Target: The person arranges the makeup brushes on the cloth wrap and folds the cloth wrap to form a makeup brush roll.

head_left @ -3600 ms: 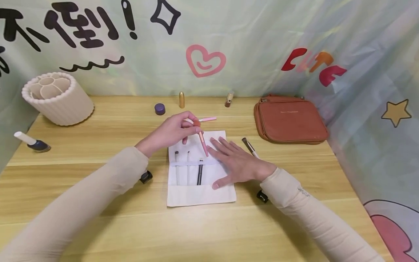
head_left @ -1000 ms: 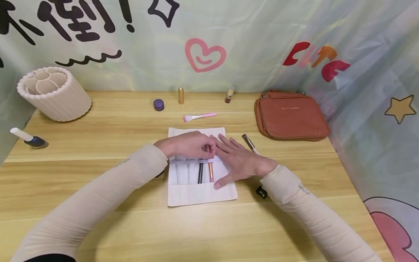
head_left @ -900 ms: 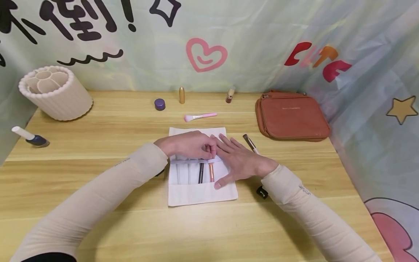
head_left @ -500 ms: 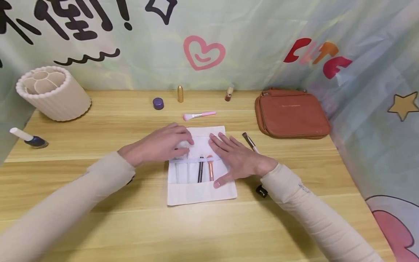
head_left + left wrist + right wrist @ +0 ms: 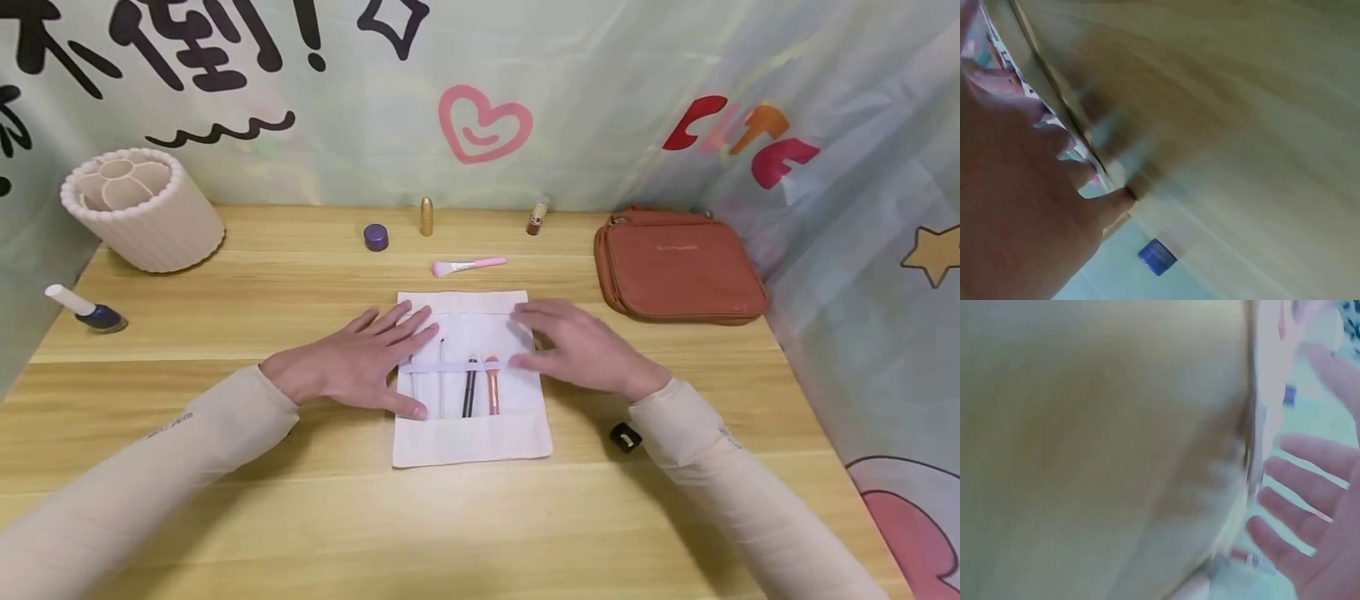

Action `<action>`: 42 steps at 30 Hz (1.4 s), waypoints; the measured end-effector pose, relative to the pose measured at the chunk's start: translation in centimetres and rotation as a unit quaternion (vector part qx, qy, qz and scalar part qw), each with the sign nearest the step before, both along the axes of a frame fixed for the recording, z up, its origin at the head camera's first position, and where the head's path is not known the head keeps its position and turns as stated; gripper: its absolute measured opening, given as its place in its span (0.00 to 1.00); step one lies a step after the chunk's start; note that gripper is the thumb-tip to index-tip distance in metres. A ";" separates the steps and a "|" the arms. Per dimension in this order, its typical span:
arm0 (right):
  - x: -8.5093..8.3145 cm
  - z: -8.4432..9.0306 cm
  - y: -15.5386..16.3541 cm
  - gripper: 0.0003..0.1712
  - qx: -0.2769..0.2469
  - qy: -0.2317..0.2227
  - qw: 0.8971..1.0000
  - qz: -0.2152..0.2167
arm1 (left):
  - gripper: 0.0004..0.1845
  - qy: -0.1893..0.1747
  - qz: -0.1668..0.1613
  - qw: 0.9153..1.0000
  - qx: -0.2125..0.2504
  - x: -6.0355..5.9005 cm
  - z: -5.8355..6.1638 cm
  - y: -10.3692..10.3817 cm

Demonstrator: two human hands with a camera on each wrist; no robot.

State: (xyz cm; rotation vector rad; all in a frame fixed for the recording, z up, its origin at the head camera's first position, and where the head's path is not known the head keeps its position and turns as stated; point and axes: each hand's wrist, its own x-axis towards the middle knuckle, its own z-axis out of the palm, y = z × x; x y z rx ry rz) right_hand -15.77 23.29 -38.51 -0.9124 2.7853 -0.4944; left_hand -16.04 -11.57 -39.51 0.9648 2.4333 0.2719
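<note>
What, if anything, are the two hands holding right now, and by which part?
Nothing is held: the left hand and right hand lie flat on the white brush roll.

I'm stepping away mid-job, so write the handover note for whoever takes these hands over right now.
Left hand: open, flat on the left edge of the white brush roll.
Right hand: open, fingers resting on the roll's right edge; nothing in its grip.
Done: four brushes sit under the elastic band, handles in the pocket, among them a black-handled brush and an orange-handled brush.
Left: the pink brush lies loose on the table beyond the roll. Another brush may be hidden under the right hand; cannot tell. The roll lies unrolled, and the brown pouch sits closed to the right.
</note>
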 end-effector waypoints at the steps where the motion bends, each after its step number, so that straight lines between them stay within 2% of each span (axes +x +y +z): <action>1: -0.1 0.2 0.6 0.38 -0.009 0.009 1.000 -0.020 | 0.66 -0.004 0.000 1.000 0.002 0.0 0.0 0.0; 3: -0.3 0.6 1.8 0.31 -0.025 0.019 0.998 -0.060 | 0.66 -0.005 0.000 1.000 0.003 0.0 -0.1 0.0; 7: -0.2 1.1 4.2 0.25 -0.029 0.038 0.990 -0.134 | 0.68 0.002 0.002 1.000 0.007 0.3 -0.4 0.0; 12: 0.1 0.9 5.8 0.21 -0.001 0.052 0.983 -0.177 | 0.69 0.007 0.002 1.000 0.008 0.5 -0.4 0.1; 16: 0.2 0.3 6.2 0.19 0.007 0.042 0.982 -0.183 | 0.69 -0.001 0.004 1.000 -0.004 0.5 0.1 -0.1; 23: 0.4 -0.3 5.6 0.19 0.014 -0.021 0.982 -0.185 | 0.69 -0.016 0.005 1.000 -0.021 0.3 0.6 -0.6; 34: 0.9 -0.1 3.1 0.09 0.057 -0.003 0.986 -0.156 | 0.68 -0.016 0.008 1.000 -0.009 0.5 0.7 -2.1; 37: 1.0 0.4 2.2 0.11 0.028 0.005 0.988 -0.154 | 0.68 -0.020 0.008 1.000 -0.012 0.5 0.8 -2.5; 40: 0.8 1.2 1.2 0.16 -0.043 0.017 0.988 -0.147 | 0.68 -0.020 0.009 1.000 -0.015 0.6 0.8 -2.7; 42: 0.6 1.9 0.4 0.23 -0.100 0.019 0.985 -0.140 | 0.68 -0.020 0.009 1.000 -0.014 0.5 0.8 -2.7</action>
